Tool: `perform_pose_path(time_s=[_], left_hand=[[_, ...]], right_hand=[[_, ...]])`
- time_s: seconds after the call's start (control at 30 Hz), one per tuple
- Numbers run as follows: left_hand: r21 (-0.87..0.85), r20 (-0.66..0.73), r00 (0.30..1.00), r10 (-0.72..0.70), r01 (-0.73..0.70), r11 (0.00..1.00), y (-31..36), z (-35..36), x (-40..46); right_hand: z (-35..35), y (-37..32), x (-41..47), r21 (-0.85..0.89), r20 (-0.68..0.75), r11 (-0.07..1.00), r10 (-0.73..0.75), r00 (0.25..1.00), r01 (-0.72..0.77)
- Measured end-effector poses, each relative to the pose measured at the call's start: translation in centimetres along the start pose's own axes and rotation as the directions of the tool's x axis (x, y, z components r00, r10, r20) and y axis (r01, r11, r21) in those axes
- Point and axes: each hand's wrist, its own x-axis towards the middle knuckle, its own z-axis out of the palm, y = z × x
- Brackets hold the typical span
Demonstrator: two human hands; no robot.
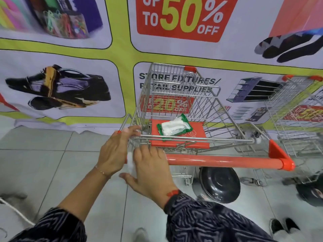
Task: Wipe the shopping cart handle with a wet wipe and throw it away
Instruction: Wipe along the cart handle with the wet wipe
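Note:
A metal shopping cart stands in front of me, and its orange handle (223, 161) runs from the middle of the view to the right. My right hand (150, 170) is wrapped over the handle's left end and presses a white wet wipe (130, 164) against it. Most of the wipe is hidden under the palm. My left hand (115, 151) grips the cart's metal frame (192, 137) at its left rear corner. A green pack of wet wipes (173, 127) lies on the orange child-seat flap (197, 131) inside the cart.
A black round lidded bin (218, 185) stands on the tiled floor under the handle. A second wire cart (297, 119) stands at the right. A printed sale banner covers the wall behind. Shoes (283, 226) show at the lower right, and a white cable (15, 213) lies at the left.

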Motion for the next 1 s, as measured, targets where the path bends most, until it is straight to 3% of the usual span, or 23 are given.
perform_pose_path(time_s=[0.1,0.3,0.47,0.73,0.9,1.0], left_hand=[[0.034,-0.022,1.000,0.022,-0.021,0.999,0.1,0.1,0.0],[0.016,-0.046,0.998,0.032,-0.031,0.999,0.1,0.4,0.1],[-0.027,-0.018,1.000,0.001,-0.001,1.000,-0.1,0.3,0.4],[-0.020,-0.050,0.999,0.017,-0.018,1.000,0.0,0.4,0.1],[0.001,-0.018,1.000,-0.006,0.006,1.000,0.1,0.2,0.2],[-0.015,-0.021,1.000,0.012,-0.012,1.000,0.2,0.3,0.0]], right_hand=[[-0.6,1.0,-0.4,-0.005,0.038,1.000,-0.005,0.999,0.006],[-0.2,5.6,-3.6,-0.090,0.060,0.987,0.137,0.989,-0.131],[-0.1,-1.2,0.1,-0.142,0.063,0.990,-0.002,0.998,0.011],[-0.9,3.6,-2.0,-0.115,0.099,0.985,0.138,0.986,-0.126],[-0.5,-2.0,1.4,-0.065,0.068,0.998,-0.009,0.998,0.013],[-0.7,0.7,-0.1,-0.031,0.082,1.000,0.010,0.997,-0.007]])
